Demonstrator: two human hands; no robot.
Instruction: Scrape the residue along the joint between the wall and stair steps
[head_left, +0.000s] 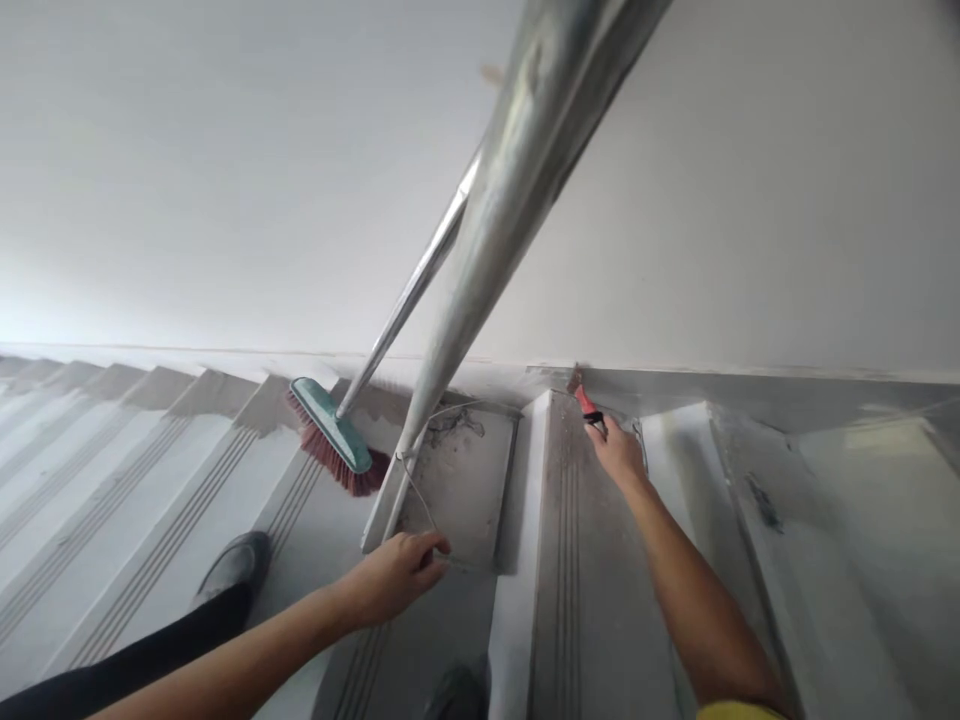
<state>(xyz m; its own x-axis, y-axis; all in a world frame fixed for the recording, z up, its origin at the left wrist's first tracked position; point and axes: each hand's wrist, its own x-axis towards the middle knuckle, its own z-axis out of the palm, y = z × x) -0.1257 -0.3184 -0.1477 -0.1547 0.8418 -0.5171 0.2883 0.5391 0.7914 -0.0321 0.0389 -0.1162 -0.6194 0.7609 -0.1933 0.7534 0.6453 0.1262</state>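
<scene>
In my right hand is a paintbrush with a red and black handle. Its bristles touch the base of the wall, where a grey painted band runs along the bottom. My left hand is closed, fingers curled, lower and to the left. A thin wire comes down from the foot of a thick metal pole and meets these fingertips. Beneath the wire lies a flat grey square piece on a step, with dark chipped marks near its top.
A broom with a teal head and reddish bristles leans with its metal handle behind the pole. Grooved stairs run across the view beside a white wall. My shoe stands on a step at left; another dark shoe shows below.
</scene>
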